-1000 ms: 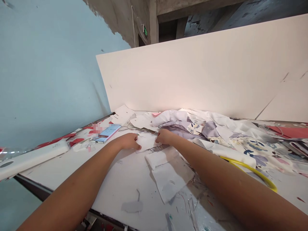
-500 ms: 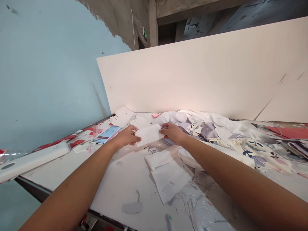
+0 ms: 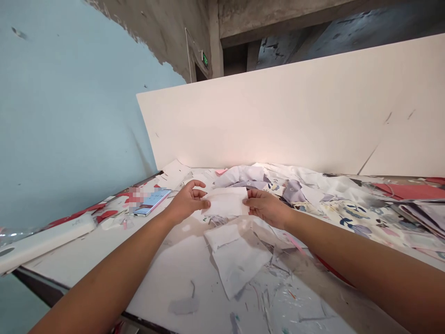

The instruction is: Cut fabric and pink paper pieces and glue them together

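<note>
A small white fabric piece (image 3: 225,201), flat and rectangular, is held up above the table between my two hands. My left hand (image 3: 189,202) pinches its left edge, with the thumb in front and the index finger curved above. At the opposite edge my right hand (image 3: 266,206) grips the piece between thumb and fingers. On the table just below lies a larger white piece (image 3: 238,260), folded over at its top. Beyond and to the right, patterned floral fabric (image 3: 351,211) is heaped with white and purple cloth.
A phone (image 3: 152,202) lies left of my hands, near red scraps (image 3: 106,215). A long white device (image 3: 45,241) sits along the table's left side. The white table (image 3: 167,273) carries threads and scraps. A tall pale board (image 3: 278,120) stands behind, and red cloth (image 3: 410,191) lies far right.
Both hands have shifted a little to the right with the white piece, which now looks more level. My left index finger has lifted and opened somewhat. The camera view has tilted slightly.
</note>
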Demonstrator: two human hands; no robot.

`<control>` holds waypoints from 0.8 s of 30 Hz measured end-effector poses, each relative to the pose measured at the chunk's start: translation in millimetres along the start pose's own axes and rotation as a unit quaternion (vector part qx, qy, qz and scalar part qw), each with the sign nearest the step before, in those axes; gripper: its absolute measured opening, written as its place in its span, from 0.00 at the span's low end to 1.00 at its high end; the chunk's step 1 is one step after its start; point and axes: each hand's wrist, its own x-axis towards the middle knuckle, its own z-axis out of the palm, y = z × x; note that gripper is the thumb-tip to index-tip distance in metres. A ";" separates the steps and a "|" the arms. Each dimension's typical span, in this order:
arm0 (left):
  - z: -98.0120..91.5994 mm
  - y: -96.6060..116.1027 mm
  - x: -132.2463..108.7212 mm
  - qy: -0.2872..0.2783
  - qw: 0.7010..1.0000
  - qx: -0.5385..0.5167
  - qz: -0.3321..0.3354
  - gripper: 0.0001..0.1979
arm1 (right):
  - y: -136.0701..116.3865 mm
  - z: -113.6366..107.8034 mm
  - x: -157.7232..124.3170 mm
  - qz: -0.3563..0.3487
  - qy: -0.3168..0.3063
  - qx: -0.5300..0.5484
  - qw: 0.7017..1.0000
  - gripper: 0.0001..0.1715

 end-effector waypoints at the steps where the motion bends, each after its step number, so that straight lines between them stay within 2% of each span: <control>1: 2.6 2.3 -0.9 -0.004 1.000 0.005 -0.004 0.27 | -0.2 -1.1 -4.3 0.004 0.000 0.000 1.000 0.08; 4: 10.2 9.5 -3.0 -0.018 0.999 0.028 -0.015 0.29 | -1.5 -5.7 -15.7 0.007 0.019 -0.014 1.000 0.12; 9: 21.7 16.9 -4.3 -0.029 0.997 0.074 -0.024 0.31 | -9.4 -13.5 -31.1 -0.011 0.064 -0.062 0.996 0.11; 14: 31.4 19.5 -3.6 -0.026 0.995 0.093 -0.014 0.31 | -11.1 -23.0 -39.2 -0.040 0.059 -0.100 0.992 0.15; 20: 40.5 22.9 -0.9 -0.064 0.994 0.086 -0.036 0.32 | -5.8 -37.1 -44.2 -0.051 0.054 -0.131 0.989 0.13; 24: 49.4 24.2 -0.1 -0.106 0.992 0.046 -0.057 0.29 | -9.0 -41.8 -52.8 -0.047 0.052 -0.129 0.989 0.12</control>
